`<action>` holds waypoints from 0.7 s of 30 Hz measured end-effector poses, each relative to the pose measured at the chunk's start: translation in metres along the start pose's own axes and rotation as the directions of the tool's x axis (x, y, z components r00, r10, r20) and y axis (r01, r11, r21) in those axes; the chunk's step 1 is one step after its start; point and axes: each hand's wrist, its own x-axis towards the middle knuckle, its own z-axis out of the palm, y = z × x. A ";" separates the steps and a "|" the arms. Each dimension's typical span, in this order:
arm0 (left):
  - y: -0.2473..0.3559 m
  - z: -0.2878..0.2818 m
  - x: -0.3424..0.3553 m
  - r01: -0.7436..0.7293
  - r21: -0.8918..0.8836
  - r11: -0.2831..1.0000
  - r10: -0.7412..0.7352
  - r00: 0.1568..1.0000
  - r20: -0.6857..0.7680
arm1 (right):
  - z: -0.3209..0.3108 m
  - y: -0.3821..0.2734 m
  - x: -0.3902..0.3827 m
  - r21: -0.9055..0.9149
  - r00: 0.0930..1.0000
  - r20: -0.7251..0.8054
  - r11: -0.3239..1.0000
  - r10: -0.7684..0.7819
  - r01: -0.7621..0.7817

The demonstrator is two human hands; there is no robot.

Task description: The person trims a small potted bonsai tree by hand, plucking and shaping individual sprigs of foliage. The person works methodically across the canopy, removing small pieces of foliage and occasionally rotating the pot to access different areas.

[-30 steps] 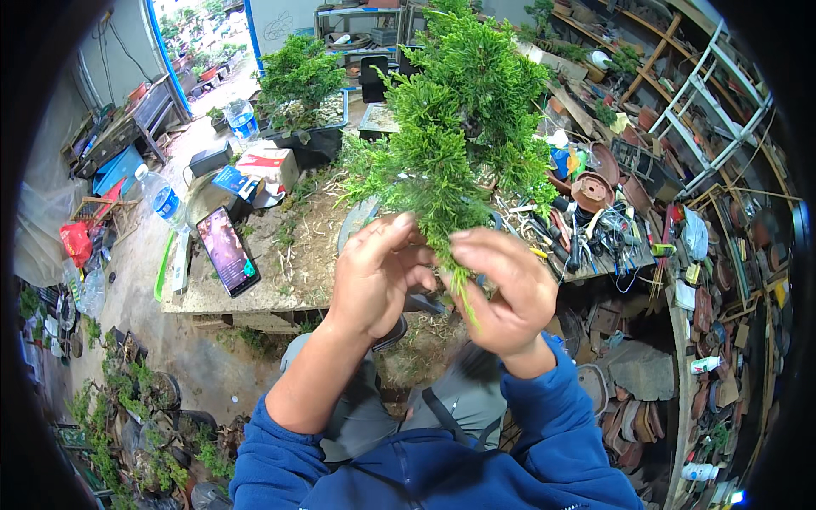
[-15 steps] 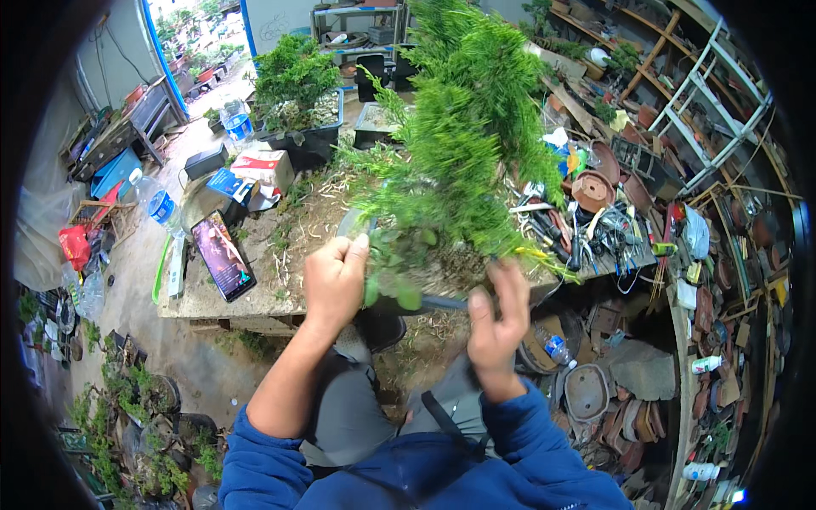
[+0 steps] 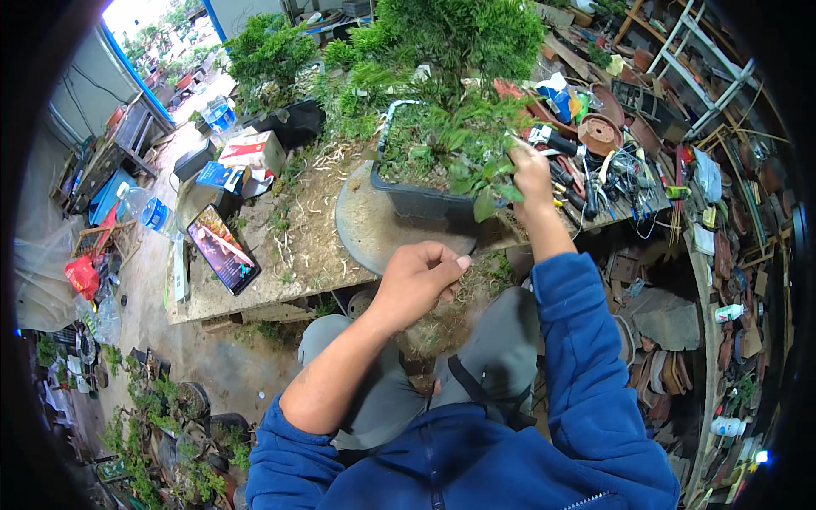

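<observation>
A bushy green conifer grows in a dark rectangular pot on a round grey disc at the table's front edge. Broad-leaved weeds hang over the pot's near right rim. At that right side, my right hand has its closed fingers among the green stems, and the foliage partly hides what its fingertips grip. My left hand is off the pot, in front of the table edge above my lap. Its fingers are curled and its thumb and forefinger meet in a pinch, with nothing I can make out between them.
Left on the worktable lie a phone, a plastic bottle and a red-and-white box. Pliers and other hand tools crowd the right side, near a brown clay pot. Another potted conifer stands behind.
The potted conifer has turned, bringing the broad-leaved weeds from the left to the right side. My left hand has come off the pot, down and right. My right hand has moved up and right.
</observation>
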 end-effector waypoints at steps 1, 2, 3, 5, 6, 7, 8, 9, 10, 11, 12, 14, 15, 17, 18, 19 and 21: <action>-0.001 0.000 -0.001 0.006 0.020 1.000 -0.005 1.000 -0.005 | 0.001 -0.002 0.007 -0.035 0.999 0.022 0.999 0.027 -0.027; -0.002 0.001 -0.002 0.012 0.039 0.999 -0.011 1.000 -0.013 | 0.003 -0.003 0.013 -0.038 0.998 0.032 0.998 0.050 -0.049; -0.002 0.001 -0.003 0.016 0.058 0.998 -0.015 1.000 -0.022 | 0.002 -0.006 0.019 -0.107 0.996 0.054 0.992 0.076 -0.069; -0.002 0.002 -0.004 0.000 0.107 0.994 0.002 1.000 -0.013 | 0.004 -0.005 0.024 -0.143 1.000 0.018 0.990 0.008 -0.005; -0.002 0.002 -0.004 0.006 0.136 0.991 -0.004 1.000 -0.015 | 0.005 -0.005 0.025 -0.160 1.000 0.023 0.987 -0.006 0.009; -0.002 0.003 -0.004 -0.010 0.131 0.991 0.012 1.000 -0.011 | 0.006 -0.005 0.027 -0.176 0.999 0.029 0.984 -0.022 0.026; -0.003 0.003 -0.004 -0.015 0.132 0.991 0.016 1.000 -0.012 | 0.006 -0.004 0.026 -0.175 1.000 0.002 0.984 -0.019 0.019; -0.003 0.003 -0.003 0.001 0.136 0.991 0.001 1.000 -0.018 | 0.006 -0.004 0.026 -0.169 0.999 0.015 0.985 -0.037 0.039; -0.004 0.003 -0.003 -0.013 0.125 0.992 0.015 1.000 -0.012 | 0.006 -0.003 0.027 -0.163 0.998 0.026 0.985 -0.054 0.057; -0.004 0.003 -0.003 -0.007 0.116 0.993 0.009 1.000 -0.011 | 0.006 -0.003 0.026 -0.153 0.998 0.027 0.986 -0.062 0.065; -0.005 0.003 -0.002 0.005 0.108 0.994 -0.004 1.000 -0.003 | 0.006 -0.003 0.028 -0.160 0.999 0.011 0.987 -0.030 0.032; -0.007 0.003 -0.002 0.000 0.137 0.991 0.001 1.000 -0.004 | 0.005 -0.002 0.028 -0.176 0.998 0.038 0.983 -0.040 0.046; -0.008 0.003 -0.002 0.007 0.157 0.988 -0.006 1.000 -0.008 | 0.005 -0.001 0.028 -0.184 1.000 0.013 0.982 -0.026 0.028; -0.010 0.004 -0.001 -0.012 0.140 0.990 0.011 1.000 0.005 | 0.005 0.000 0.027 -0.147 0.996 0.030 0.985 -0.085 0.089; -0.011 0.004 -0.001 -0.008 0.137 0.991 0.007 1.000 0.006 | 0.005 0.001 0.026 -0.137 0.995 0.029 0.986 -0.092 0.095; -0.012 0.004 -0.001 -0.025 0.138 0.990 0.024 1.000 0.008 | 0.005 0.001 0.025 -0.127 0.995 0.027 0.987 -0.099 0.102; -0.014 0.004 0.000 -0.029 0.155 0.987 0.029 1.000 0.006 | 0.006 0.001 0.023 -0.155 0.995 0.018 0.983 -0.094 0.096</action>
